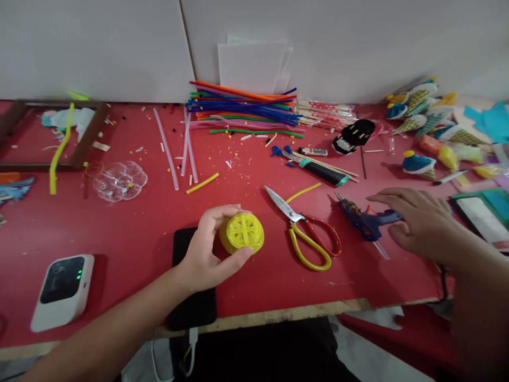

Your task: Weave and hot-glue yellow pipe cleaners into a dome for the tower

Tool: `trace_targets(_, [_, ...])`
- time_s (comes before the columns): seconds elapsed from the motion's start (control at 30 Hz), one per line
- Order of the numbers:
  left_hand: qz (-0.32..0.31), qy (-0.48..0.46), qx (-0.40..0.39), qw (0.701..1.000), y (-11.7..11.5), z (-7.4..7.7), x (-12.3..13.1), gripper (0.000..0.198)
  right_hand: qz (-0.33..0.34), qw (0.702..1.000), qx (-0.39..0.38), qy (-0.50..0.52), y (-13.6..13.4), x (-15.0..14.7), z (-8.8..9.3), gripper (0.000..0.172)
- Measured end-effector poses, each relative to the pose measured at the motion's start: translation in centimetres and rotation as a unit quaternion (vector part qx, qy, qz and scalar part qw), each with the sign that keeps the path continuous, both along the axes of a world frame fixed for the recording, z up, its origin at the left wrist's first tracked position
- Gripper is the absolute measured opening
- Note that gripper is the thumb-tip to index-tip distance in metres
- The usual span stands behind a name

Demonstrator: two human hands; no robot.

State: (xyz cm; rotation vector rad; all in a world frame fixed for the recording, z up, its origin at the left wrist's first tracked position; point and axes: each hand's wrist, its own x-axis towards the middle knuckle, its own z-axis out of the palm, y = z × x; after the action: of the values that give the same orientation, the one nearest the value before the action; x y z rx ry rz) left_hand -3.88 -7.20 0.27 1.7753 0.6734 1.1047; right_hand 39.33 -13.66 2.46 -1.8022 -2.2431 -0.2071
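Observation:
My left hand (210, 248) is curled around a round yellow piece (245, 232), with thumb and fingers on its sides. Its top looks built from yellow fuzzy strips, crossed in the middle. My right hand (421, 222) is by the handle of a dark blue glue gun (363, 218), fingers stretched out above it and thumb apart below. A clear glue stick (382, 249) pokes from the gun's back. Between the hands lie scissors (296, 217) with one red and one yellow handle, blades slightly apart. A short yellow pipe cleaner (304, 192) lies beside the blades.
A black phone (194, 310) lies partly beneath my left forearm, near the table's front edge. A white device (63, 292) sits at left. Colored pipe cleaners (242, 109) are heaped at the back. A cutter (324, 172), a black fuzzy figure (353, 137) and small dolls (419, 163) stand farther right.

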Motion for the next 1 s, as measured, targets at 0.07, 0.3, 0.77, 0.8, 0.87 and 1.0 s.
trace_targets(0.07, [0.0, 0.009, 0.001, 1.0, 0.0, -0.1, 0.0, 0.059, 0.032, 0.997, 0.065, -0.028, 0.3, -4.3, 2.2, 0.033])
trace_targets(0.3, [0.001, 0.023, 0.02, 1.0, 0.3, -0.2, -0.2, 0.06, 0.268, 0.937, 0.092, 0.204, 2.8, -18.9, 3.3, 0.005])
trace_targets(0.77, [-0.009, 0.035, 0.012, 0.999, 0.1, -0.3, -0.2, 0.065, 0.211, 0.879, 0.084, 0.419, 2.2, -21.6, -0.7, 0.01])
trace_targets(0.8, [-0.008, 0.037, 0.014, 0.999, 0.1, -0.3, -0.2, 0.065, 0.201, 0.88, 0.083, 0.422, 2.2, -21.7, -0.7, 0.01])
trace_targets(0.87, [-0.003, 0.046, 0.017, 0.999, 0.0, -0.4, -0.3, 0.065, 0.186, 0.883, 0.079, 0.424, 2.3, -21.8, -0.7, 0.013])
trace_targets(1.0, [-0.014, 0.044, 0.013, 0.999, -0.1, -0.4, -0.4, 0.066, 0.18, 0.892, 0.069, 0.41, 2.4, -21.7, -0.9, 0.025])
